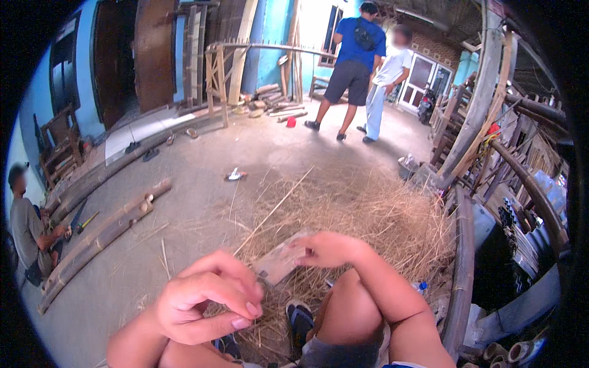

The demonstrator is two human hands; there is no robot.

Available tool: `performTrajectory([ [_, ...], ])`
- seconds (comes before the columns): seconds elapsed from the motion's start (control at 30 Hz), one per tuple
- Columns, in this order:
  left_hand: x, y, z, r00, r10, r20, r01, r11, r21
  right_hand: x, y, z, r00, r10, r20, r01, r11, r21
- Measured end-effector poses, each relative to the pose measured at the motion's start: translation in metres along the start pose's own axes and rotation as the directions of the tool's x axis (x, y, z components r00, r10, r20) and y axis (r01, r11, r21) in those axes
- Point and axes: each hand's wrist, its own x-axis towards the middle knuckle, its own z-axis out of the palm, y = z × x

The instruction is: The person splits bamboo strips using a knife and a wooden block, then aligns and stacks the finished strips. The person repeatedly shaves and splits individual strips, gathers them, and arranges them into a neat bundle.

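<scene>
My left hand point(205, 300) is raised at the lower middle, fingers curled and the thumb tip against the index fingertip. Anything pinched there is too small or hidden to make out. My right hand point(328, 248) reaches across from the right with bent fingers and thumb drawn together. Its fingertips overlap the far end of a flat, worn wooden block point(279, 262), but what they grip is unclear. Dry straw-like shavings point(368, 208) lie heaped under and beyond the block. One long thin strip point(276, 205) slants over the pile, its near end beside my left hand.
Bamboo poles point(101, 242) lie at left, near a seated person point(30, 227). Two people point(359, 61) stand at the back beside a wooden rack point(218, 80). A thick pole point(460, 270) and stacked materials line the right side. My sandalled foot point(300, 322) is below.
</scene>
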Motion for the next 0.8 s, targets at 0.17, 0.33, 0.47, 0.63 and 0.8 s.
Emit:
performTrajectory([
  [0.17, -0.0094, 0.0009, -0.0002, 0.975, -0.132, -0.177, 0.098, 0.977, -0.190, -0.0004, 0.0020, 0.0011, 1.000, -0.003, -0.005, 0.003, 1.000, -0.008],
  [0.33, -0.0116, 0.0015, -0.0051, 0.962, -0.163, -0.219, 0.147, 0.985, -0.086, -0.0004, 0.0038, 0.0022, 1.000, -0.011, -0.004, 0.011, 0.999, -0.030],
  [0.47, -0.0087, 0.0013, -0.0056, 0.973, -0.142, -0.182, 0.135, 0.990, -0.050, 0.0007, 0.0057, 0.0029, 1.000, -0.013, 0.012, 0.013, 1.000, -0.019],
  [0.63, -0.0053, 0.0038, -0.0065, 0.977, -0.156, -0.143, 0.152, 0.988, -0.038, 0.0023, 0.0070, 0.0030, 1.000, -0.006, 0.016, 0.007, 1.000, -0.013],
  [0.8, -0.0040, 0.0040, -0.0082, 0.988, -0.119, -0.102, 0.119, 0.993, -0.004, 0.0022, 0.0056, 0.0021, 1.000, -0.011, 0.029, 0.011, 1.000, 0.025],
])
